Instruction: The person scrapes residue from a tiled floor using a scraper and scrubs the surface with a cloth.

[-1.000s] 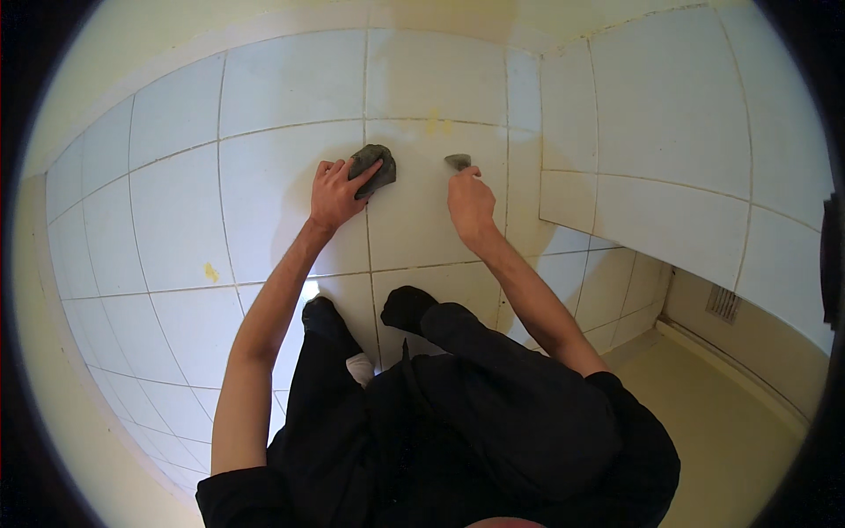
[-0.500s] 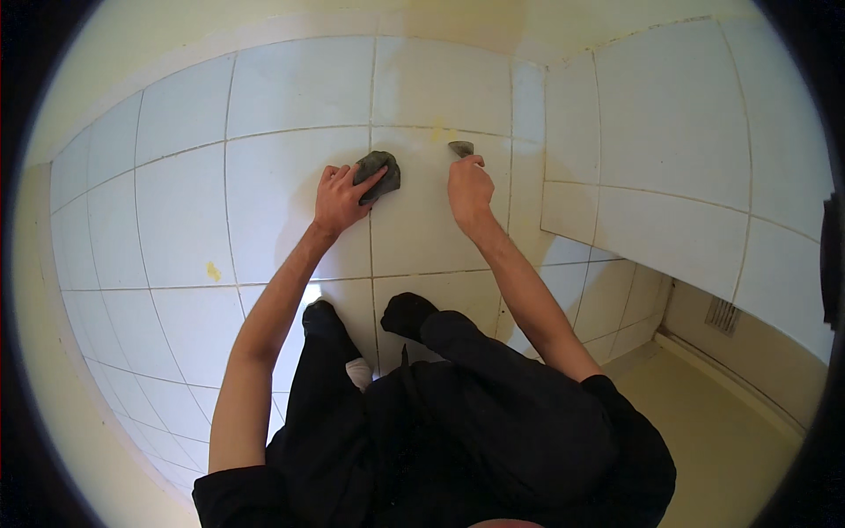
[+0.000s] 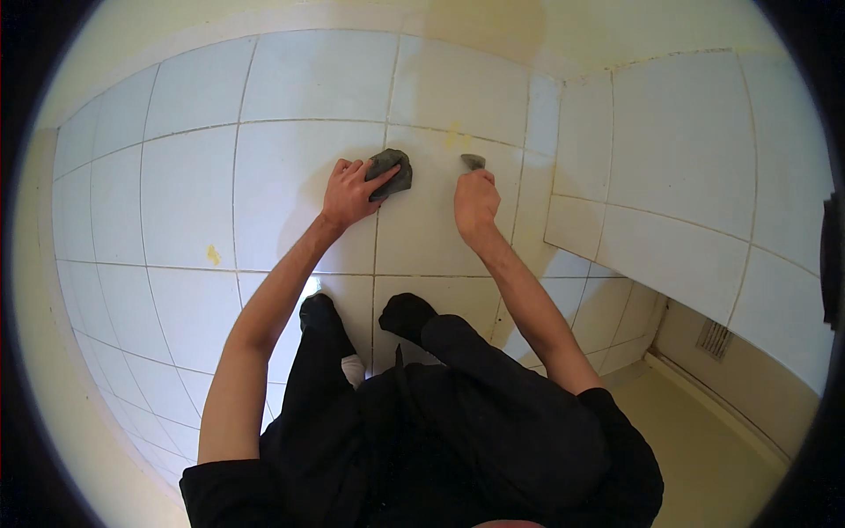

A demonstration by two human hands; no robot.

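My left hand [image 3: 349,193] is closed on a crumpled dark grey cloth [image 3: 392,175], pressing it against the white tiles [image 3: 308,194] near a grout line. To its right, my right hand [image 3: 476,200] is a fist around a small scraper [image 3: 473,162] whose metal blade points away from me; its handle is hidden in the fingers. Just beyond the blade, a faint yellow smear [image 3: 455,136] lies across a grout line. Another yellow spot [image 3: 213,255] marks a tile further left.
My dark-socked feet [image 3: 407,315] stand on the tiles below my hands. A tiled raised block [image 3: 656,238] rises on the right, with a small vent grille [image 3: 714,339] under its edge. A pale yellow wall [image 3: 352,13] borders the far side.
The view has shifted slightly, and both hands appear a little further right. The scraper's blade sits slightly lower, apart from the smear. Both hands keep their holds.
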